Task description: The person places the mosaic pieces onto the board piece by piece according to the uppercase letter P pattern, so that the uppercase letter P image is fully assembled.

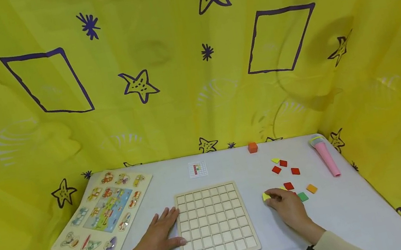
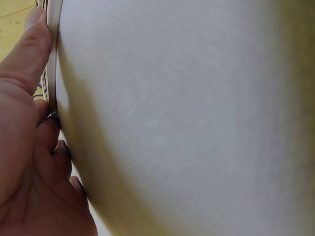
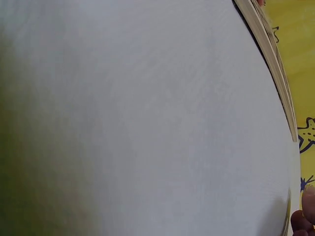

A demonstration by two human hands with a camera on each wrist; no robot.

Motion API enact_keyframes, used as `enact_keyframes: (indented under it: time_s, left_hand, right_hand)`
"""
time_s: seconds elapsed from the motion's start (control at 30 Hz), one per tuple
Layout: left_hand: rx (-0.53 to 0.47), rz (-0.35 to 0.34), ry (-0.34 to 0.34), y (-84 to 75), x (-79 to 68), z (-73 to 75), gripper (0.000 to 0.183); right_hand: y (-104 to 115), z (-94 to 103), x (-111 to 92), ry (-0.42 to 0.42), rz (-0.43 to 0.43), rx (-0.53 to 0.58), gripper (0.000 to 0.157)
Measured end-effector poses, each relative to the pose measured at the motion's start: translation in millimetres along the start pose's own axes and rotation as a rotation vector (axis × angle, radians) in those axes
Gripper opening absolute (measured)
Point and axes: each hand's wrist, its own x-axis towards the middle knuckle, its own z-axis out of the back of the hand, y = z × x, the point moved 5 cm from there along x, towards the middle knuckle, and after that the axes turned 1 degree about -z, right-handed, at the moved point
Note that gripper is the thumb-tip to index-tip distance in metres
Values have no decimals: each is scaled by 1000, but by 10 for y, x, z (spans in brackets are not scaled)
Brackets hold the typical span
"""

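Observation:
A wooden grid board (image 1: 216,225) of square cells lies flat on the white table. My left hand (image 1: 159,235) rests at its left side, fingers stretched out and thumb apart, with fingertips and thumb touching the frame. The left wrist view shows the thumb (image 2: 29,54) along the board's edge (image 2: 53,59). Right of the board, my right hand (image 1: 290,212) pinches a yellow tile (image 1: 266,196) between thumb and curled fingers, low over the table. Beside that hand lie a red tile (image 1: 288,186), a green tile (image 1: 303,196) and an orange tile (image 1: 311,188).
More red tiles (image 1: 295,171) and a yellow piece (image 1: 275,160) lie farther back. A small printed grid card (image 1: 197,169) and a red cube (image 1: 253,147) stand near the back edge. A picture puzzle board (image 1: 105,213) lies left, a pink toy microphone (image 1: 327,158) right. Yellow curtains (image 1: 198,112) enclose the table.

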Motion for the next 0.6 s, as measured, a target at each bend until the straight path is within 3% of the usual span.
enact_keyframes:
  time_s: [0.6]
  left_hand:
    - [1,16,11,5,1,1,96]
  right_hand:
    - [22,20,79,-14,-24,57,31]
